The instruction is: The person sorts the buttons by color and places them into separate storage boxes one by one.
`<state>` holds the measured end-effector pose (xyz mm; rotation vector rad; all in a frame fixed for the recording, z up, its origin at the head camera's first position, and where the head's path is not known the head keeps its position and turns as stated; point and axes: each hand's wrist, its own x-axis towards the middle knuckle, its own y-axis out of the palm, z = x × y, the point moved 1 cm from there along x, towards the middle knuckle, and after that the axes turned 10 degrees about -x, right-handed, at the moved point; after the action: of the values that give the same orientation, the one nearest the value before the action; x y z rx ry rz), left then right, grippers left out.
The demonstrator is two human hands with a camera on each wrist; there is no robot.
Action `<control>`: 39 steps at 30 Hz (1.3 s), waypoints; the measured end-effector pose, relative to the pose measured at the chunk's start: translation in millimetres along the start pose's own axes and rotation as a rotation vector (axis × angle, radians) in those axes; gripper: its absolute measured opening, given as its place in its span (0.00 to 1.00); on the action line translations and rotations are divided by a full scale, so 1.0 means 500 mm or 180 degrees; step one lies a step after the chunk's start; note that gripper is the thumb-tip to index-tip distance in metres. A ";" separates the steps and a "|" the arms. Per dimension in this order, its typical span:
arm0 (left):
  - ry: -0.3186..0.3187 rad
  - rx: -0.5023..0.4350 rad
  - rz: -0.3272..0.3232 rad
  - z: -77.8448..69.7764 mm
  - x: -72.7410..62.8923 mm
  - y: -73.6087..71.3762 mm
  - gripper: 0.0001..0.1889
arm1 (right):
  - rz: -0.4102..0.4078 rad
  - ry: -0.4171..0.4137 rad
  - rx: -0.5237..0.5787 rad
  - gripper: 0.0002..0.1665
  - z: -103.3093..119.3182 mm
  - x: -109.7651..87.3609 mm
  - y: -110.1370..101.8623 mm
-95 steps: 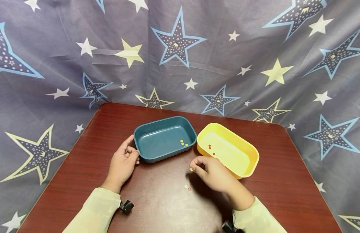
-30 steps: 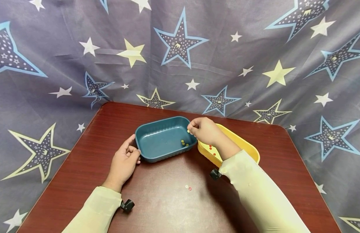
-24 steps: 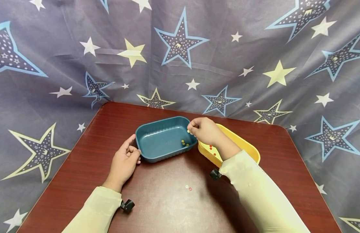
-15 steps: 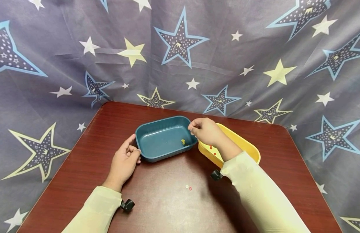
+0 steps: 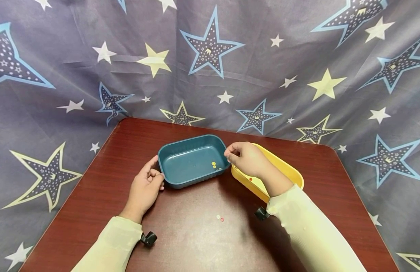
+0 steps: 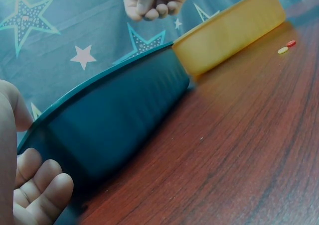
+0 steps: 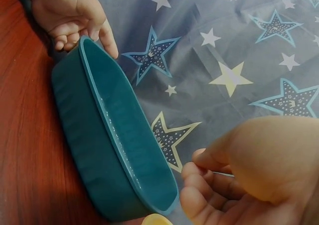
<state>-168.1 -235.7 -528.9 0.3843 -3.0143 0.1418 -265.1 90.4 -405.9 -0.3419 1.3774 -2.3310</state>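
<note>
A teal plastic tray [image 5: 189, 181] stands on the table with several small yellow button-like discs [image 5: 214, 165] in its right end. My left hand [image 5: 143, 192] holds its left end, thumb and forefinger at the rim and the other fingers curled beneath. Above the meeting ends of the teal tray and a yellow tray [image 5: 291, 172] hovers my right hand [image 5: 249, 158]. Its fingers are loosely bent and nothing shows between them in the right wrist view. One red disc [image 5: 250, 179] is visible in the yellow tray; the hand and forearm cover part of the inside.
On the tabletop [image 5: 182, 234] in front of the trays lie a pale yellowish disc [image 5: 218, 217] and a red loose disc [image 5: 222, 219], side by side. A star-patterned curtain [image 5: 210, 90] hangs behind the table. Black wrist cameras sit at both sleeves.
My right hand carried a yellow disc from the table to the teal tray's right end and let go of it. It has since drawn back slightly toward me. The left hand has stayed put.
</note>
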 end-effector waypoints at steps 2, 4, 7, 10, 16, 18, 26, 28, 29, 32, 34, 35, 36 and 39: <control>-0.0006 0.0012 -0.0001 0.000 0.000 0.000 0.33 | -0.0010 -0.0017 -0.0027 0.03 0.001 -0.007 -0.002; -0.0015 0.0029 0.0005 -0.001 -0.001 -0.001 0.33 | -0.0023 -0.0039 -0.0054 0.03 0.002 -0.014 -0.004; -0.0043 0.0015 0.0002 -0.002 -0.001 -0.001 0.33 | -0.0044 -0.0070 -0.0066 0.02 0.007 -0.028 -0.007; -0.0071 -0.0013 -0.0001 -0.003 -0.001 0.000 0.34 | -0.0074 -0.0092 -0.0085 0.02 0.011 -0.045 -0.008; -0.0052 -0.0010 0.0011 -0.003 -0.001 0.000 0.34 | -0.0122 -0.0146 -0.0117 0.03 0.020 -0.081 0.004; -0.0042 -0.0016 0.0015 -0.003 0.000 0.000 0.34 | -0.0143 -0.0205 -0.0111 0.03 0.023 -0.093 0.010; -0.0033 -0.0051 0.0034 -0.005 -0.001 0.001 0.34 | -0.0017 -0.0363 -0.0002 0.05 0.028 -0.145 0.049; -0.0016 -0.0066 0.0037 -0.007 -0.001 0.002 0.33 | 0.0031 -0.0359 0.0032 0.06 0.022 -0.158 0.062; -0.0004 -0.0076 0.0041 -0.008 -0.001 0.003 0.33 | 0.0041 -0.0359 0.0039 0.06 0.018 -0.163 0.069; 0.0030 -0.0080 0.0040 -0.010 -0.001 0.004 0.33 | 0.0067 -0.0361 0.0047 0.07 0.008 -0.178 0.089; 0.0020 -0.0049 0.0033 -0.009 0.000 0.003 0.33 | 0.0105 -0.0349 0.0076 0.07 0.004 -0.187 0.100; 0.0011 -0.0030 0.0027 -0.009 0.000 0.003 0.33 | 0.0122 -0.0342 0.0079 0.07 0.003 -0.190 0.105; -0.0005 -0.0015 0.0021 -0.008 0.000 0.002 0.33 | 0.0139 -0.0337 0.0082 0.06 0.001 -0.194 0.110; -0.0052 0.0020 0.0003 -0.007 -0.001 0.001 0.33 | 0.0152 -0.0361 0.0030 0.04 -0.003 -0.202 0.123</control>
<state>-167.6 -235.0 -525.7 0.3865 -3.0308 0.1490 -162.6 111.9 -460.6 -0.4269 1.3062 -2.2426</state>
